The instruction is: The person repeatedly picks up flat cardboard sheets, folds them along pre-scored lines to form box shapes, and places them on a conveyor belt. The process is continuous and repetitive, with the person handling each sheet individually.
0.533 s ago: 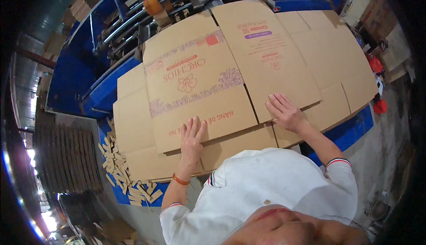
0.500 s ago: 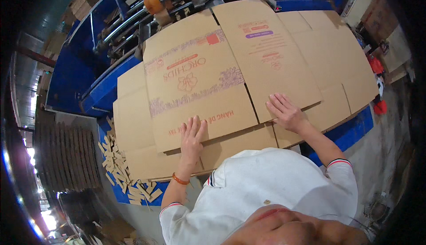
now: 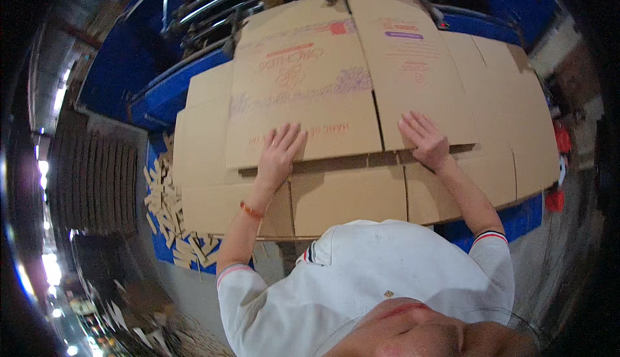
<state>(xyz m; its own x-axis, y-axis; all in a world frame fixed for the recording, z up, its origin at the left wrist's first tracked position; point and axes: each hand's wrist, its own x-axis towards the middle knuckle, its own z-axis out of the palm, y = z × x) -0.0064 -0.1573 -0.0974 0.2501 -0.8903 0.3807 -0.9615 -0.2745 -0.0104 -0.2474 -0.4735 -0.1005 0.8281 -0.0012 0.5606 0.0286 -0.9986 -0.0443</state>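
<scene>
With my left hand (image 3: 279,157) and right hand (image 3: 426,142) lying flat, cardboard (image 3: 336,108) is looking light, stiffish. I'm favouring its 6-o'clock edge.

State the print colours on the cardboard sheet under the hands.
Red and purple, on the brown cardboard sheet; best seen in the head view.

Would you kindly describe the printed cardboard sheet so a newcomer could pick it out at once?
Start from the blue machine across the top of the view. Below it, plain brown cardboard spreads wide, and the printed cardboard sheet overlaps its middle, with the left hand and right hand at its near edge. Printed in red and purple, it differs from the plain brown cardboard around it.
</scene>
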